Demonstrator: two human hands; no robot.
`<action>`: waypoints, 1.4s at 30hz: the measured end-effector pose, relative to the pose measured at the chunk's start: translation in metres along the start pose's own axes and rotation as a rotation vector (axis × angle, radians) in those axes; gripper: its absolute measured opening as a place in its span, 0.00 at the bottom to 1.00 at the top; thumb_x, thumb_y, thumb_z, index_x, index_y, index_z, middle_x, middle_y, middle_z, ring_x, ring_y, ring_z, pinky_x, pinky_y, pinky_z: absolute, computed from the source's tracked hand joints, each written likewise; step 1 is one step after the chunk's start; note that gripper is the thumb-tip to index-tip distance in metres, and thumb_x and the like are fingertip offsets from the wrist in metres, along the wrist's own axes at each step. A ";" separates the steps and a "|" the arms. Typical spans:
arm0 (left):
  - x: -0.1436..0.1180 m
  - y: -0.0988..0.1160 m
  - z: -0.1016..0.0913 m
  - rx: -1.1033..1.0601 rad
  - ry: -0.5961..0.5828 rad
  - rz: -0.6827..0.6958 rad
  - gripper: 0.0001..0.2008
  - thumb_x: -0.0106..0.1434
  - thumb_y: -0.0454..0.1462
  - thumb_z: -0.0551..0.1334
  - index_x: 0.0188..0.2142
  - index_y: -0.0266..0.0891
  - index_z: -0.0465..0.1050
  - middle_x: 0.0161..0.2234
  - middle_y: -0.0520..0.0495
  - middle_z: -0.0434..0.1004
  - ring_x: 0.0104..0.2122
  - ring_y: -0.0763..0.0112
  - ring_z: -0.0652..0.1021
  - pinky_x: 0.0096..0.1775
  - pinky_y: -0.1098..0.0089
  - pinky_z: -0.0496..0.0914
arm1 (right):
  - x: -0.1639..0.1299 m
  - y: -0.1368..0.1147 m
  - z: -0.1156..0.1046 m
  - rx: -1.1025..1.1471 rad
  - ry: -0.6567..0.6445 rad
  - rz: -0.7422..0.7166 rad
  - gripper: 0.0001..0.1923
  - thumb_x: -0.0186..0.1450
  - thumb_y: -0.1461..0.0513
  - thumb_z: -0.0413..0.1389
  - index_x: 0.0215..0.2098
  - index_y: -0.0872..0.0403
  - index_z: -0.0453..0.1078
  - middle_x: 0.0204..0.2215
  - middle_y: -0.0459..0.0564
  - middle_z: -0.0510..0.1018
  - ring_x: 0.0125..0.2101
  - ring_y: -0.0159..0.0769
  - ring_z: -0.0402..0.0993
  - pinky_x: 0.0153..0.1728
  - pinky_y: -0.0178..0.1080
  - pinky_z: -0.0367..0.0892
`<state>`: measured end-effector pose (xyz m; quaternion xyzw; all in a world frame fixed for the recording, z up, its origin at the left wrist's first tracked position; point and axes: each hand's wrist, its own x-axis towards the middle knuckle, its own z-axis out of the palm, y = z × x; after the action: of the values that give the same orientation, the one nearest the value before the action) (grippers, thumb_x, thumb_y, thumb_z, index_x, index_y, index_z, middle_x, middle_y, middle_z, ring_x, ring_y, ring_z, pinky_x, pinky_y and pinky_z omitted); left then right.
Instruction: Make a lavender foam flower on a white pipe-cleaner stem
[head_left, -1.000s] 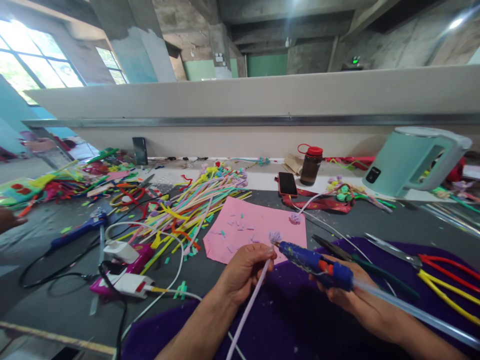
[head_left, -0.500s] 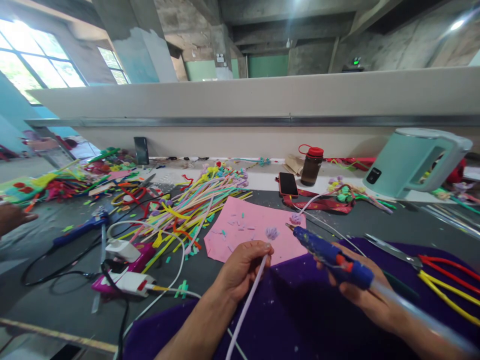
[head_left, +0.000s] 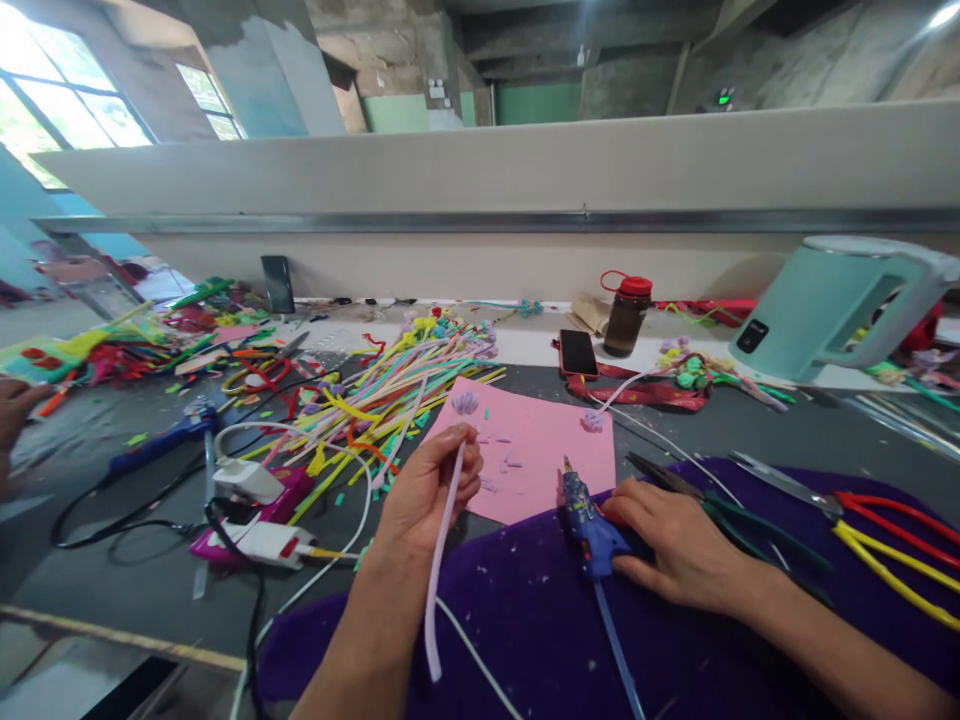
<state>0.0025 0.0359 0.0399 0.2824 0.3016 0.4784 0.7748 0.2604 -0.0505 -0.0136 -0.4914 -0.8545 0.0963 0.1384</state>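
My left hand (head_left: 426, 490) pinches a pale lilac foam stem (head_left: 439, 560) tipped with a small lilac flower (head_left: 465, 402), holding it over the left edge of a pink sheet (head_left: 536, 450). My right hand (head_left: 675, 545) rests on a blue and orange glue gun (head_left: 589, 520), which lies on the purple cloth (head_left: 570, 640) with its nozzle pointing at the pink sheet. A clear glue stick (head_left: 619, 655) sticks out of the gun's back. A second lilac flower (head_left: 591, 421) lies on the sheet's far right corner.
A heap of coloured foam stems (head_left: 390, 390) lies left of the sheet. Pliers (head_left: 720, 510), scissors (head_left: 787, 485) and red and yellow strips (head_left: 900, 550) lie at right. Phone (head_left: 577, 353), bottle (head_left: 625, 315), teal kettle (head_left: 832, 305) stand behind. Another glue gun (head_left: 161, 440), chargers (head_left: 255, 510) and another person's hand (head_left: 15, 410) are at left.
My right hand swung the glue gun away from the flower and laid it down on the purple cloth. My left hand lifted the stem up and to the left.
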 end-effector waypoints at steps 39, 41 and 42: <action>-0.012 0.025 -0.009 -0.020 0.119 0.287 0.04 0.49 0.33 0.61 0.23 0.33 0.68 0.14 0.56 0.61 0.12 0.84 0.59 0.12 0.83 0.50 | 0.106 -0.026 -0.028 -0.303 -0.037 -0.118 0.11 0.64 0.63 0.47 0.34 0.54 0.71 0.30 0.49 0.75 0.31 0.34 0.71 0.28 0.34 0.59; -0.011 0.025 -0.010 -0.024 0.126 0.293 0.04 0.49 0.33 0.61 0.23 0.33 0.68 0.14 0.56 0.61 0.12 0.84 0.59 0.12 0.82 0.50 | 0.136 -0.030 -0.024 -0.305 -0.109 -0.105 0.10 0.63 0.63 0.47 0.35 0.53 0.71 0.33 0.49 0.76 0.35 0.36 0.72 0.30 0.33 0.59; -0.010 0.026 -0.011 -0.023 0.131 0.289 0.04 0.49 0.33 0.61 0.23 0.33 0.68 0.14 0.56 0.60 0.12 0.84 0.58 0.12 0.82 0.50 | 0.151 -0.032 -0.020 -0.314 -0.115 -0.099 0.10 0.63 0.64 0.48 0.36 0.52 0.71 0.35 0.49 0.76 0.35 0.37 0.72 0.29 0.33 0.59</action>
<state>-0.0239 0.0378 0.0533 0.2823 0.3021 0.6057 0.6798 0.1689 0.0651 0.0367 -0.4581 -0.8886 -0.0172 0.0153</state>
